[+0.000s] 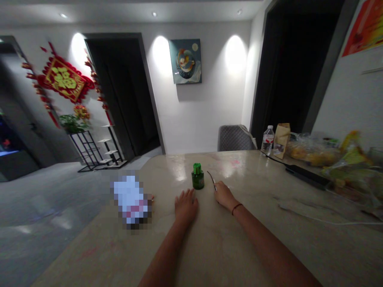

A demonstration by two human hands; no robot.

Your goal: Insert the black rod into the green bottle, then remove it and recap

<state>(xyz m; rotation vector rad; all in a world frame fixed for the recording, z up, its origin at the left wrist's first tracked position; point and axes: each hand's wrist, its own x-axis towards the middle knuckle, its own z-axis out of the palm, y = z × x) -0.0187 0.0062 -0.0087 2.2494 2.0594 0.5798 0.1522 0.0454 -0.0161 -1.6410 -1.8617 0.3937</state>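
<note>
A small green glass bottle with a bright green cap stands upright on the table. My left hand lies palm down just in front of it and a little to the left, holding nothing, fingers stretched out. To the right of the bottle, my right hand is closed around a thin dark curved stick with a whitish section by the fingers. Its free tip points up and left, apart from the bottle. What the stick is exactly is too small to tell. A dark red cord circles my right wrist.
A pixelated pale object lies at the table's left edge. Along the right are a water bottle, a paper bag, plastic bags of food, a black power strip and a white cable. A grey chair stands behind.
</note>
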